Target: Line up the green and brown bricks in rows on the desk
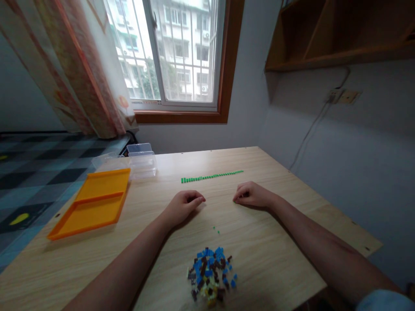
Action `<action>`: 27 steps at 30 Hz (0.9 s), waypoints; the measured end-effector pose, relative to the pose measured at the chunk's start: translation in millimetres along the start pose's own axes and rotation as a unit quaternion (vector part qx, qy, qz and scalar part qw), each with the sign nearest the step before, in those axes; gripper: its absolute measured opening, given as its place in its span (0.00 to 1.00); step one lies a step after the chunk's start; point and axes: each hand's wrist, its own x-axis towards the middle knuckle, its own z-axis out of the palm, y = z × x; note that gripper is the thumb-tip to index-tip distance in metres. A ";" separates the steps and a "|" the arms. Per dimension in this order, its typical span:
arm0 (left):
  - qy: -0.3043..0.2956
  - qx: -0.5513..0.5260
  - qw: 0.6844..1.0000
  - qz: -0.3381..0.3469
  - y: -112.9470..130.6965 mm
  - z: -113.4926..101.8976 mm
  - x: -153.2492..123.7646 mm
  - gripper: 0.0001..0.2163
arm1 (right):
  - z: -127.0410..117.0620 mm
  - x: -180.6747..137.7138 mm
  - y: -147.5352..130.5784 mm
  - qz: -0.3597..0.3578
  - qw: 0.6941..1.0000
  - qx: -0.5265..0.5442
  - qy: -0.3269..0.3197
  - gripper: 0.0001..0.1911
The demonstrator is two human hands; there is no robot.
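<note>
My left hand (184,208) rests on the wooden table with its fingers curled and thumb tip close to the forefinger. Across from it, my right hand (253,194) has its fingertips pinched together, touching or just above the tabletop. Whatever either hand may hold is too small or hidden to make out. Beyond both hands runs a row of small green bricks (210,176), larger at its left end. Two tiny green pieces (216,230) lie between my forearms. Nearer to me is a loose pile of blue, dark brown, grey and yellowish bricks (210,270).
An orange divided tray (121,207) lies at the left of the table (272,259). Clear plastic boxes (142,162) stand behind it. A wall adjoins the table's right side, with a wooden shelf (311,65) overhead. A window (171,52) and curtain (84,65) are behind.
</note>
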 end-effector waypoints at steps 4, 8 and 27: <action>-0.001 -0.005 1.000 -0.003 1.3 -0.1 -0.3 0.16 | -2.3 0.1 -0.5 0.003 1.000 -0.020 -0.001 0.09; -0.001 -0.005 1.000 -0.001 0.4 -0.4 -0.5 0.17 | -5.5 0.1 3.6 0.005 1.000 -0.031 0.000 0.10; 0.003 0.011 1.000 0.004 4.0 -1.7 -1.3 0.16 | -9.4 -0.4 7.4 0.061 0.997 -0.034 0.038 0.10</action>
